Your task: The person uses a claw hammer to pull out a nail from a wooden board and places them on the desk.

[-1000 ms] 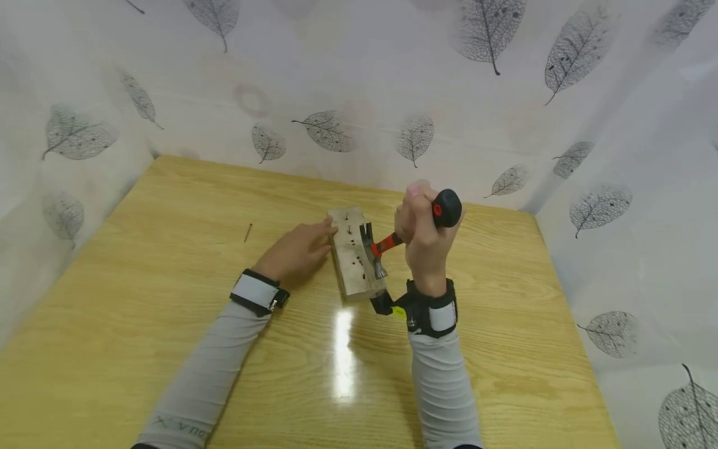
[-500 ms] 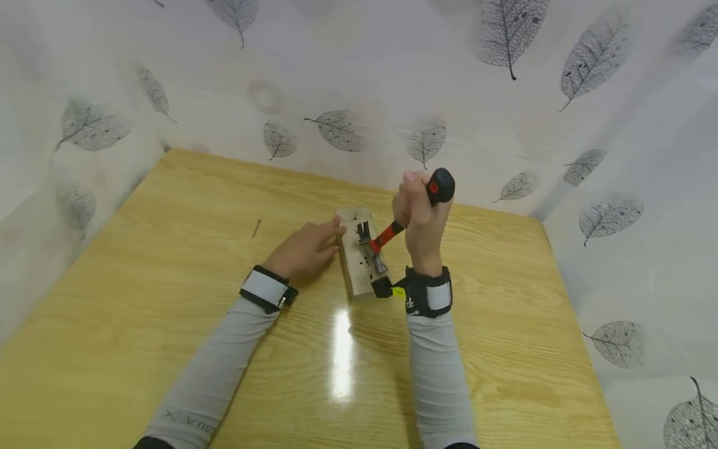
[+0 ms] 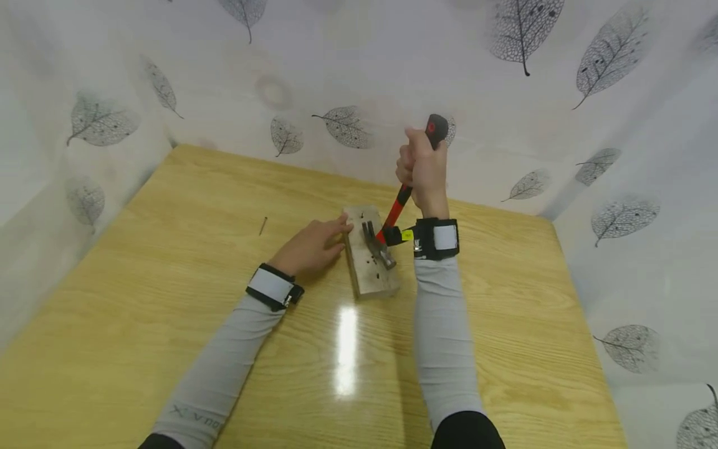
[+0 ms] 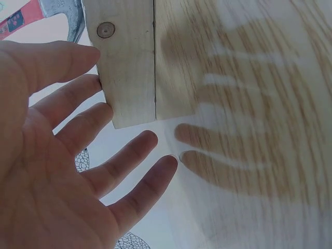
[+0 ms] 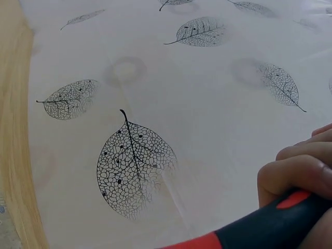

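My right hand [image 3: 427,167] grips a claw hammer [image 3: 397,207] by its black-and-red handle, which stands steeply raised. The metal head lies over the wooden block [image 3: 374,284], claw towards the far end. Several dark nails or holes dot the block's top; one nail [image 3: 362,215] sticks up near its far end. My left hand [image 3: 311,247] rests with extended fingertips against the block's left side. In the left wrist view, thumb and fingers touch the block [image 4: 129,62] without wrapping it. The right wrist view shows curled fingers [image 5: 298,171] round the handle [image 5: 264,228].
A loose nail [image 3: 263,226] lies on the wooden table [image 3: 168,280] left of the left hand. Walls covered with leaf-print sheeting [image 3: 376,62] rise behind the table and at both sides. Both wrists wear black straps [image 3: 436,239].
My right hand has moved up and away towards the wall, swinging the hammer handle more upright while the head stays over the block. The left hand keeps its place at the block's side.
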A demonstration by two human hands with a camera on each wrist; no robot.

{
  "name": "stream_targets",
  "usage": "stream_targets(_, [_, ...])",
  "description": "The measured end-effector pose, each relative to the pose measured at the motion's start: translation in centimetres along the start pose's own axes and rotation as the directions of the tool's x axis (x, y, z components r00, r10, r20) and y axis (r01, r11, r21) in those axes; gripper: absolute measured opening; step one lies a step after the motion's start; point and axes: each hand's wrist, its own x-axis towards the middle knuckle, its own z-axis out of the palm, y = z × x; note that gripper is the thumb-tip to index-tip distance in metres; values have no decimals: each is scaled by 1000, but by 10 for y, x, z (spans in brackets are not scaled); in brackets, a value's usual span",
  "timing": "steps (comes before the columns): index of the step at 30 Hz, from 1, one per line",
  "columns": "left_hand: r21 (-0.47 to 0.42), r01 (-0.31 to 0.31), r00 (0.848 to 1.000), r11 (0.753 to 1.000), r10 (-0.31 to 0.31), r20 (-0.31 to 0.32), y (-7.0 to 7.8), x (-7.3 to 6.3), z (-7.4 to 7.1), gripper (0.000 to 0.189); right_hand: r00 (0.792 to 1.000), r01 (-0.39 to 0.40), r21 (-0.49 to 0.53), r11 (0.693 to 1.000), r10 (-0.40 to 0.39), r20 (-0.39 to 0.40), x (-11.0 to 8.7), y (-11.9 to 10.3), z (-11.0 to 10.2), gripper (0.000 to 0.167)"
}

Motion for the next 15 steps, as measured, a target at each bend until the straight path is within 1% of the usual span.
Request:
stream_targets(2, [-2, -2, 1000, 1000, 2, 2, 0, 0, 0, 47, 999, -48, -8, 999, 48, -9, 4, 0, -1, 52])
stream_targets(4, [-6, -9, 1000, 1000, 9, 2, -1, 0, 0, 47, 996, -84, -37, 996, 84, -11, 9, 2, 1, 52])
stream_targets(8, [-4, -9, 1000, 1000, 9, -2, -2, 1, 1, 46, 989, -149, -107, 983, 148, -19, 18, 6, 10, 52])
stream_targets(12, [-4, -3, 1000, 1000, 3, 1, -3, 1, 1, 47, 983, -184, -191, 964, 176, -59, 27, 12, 23, 50])
stream_targets(15, [4, 0, 1000, 1000, 0, 3, -5, 3, 2, 47, 977, -206, -271, 940, 183, -108, 35, 21, 29, 48])
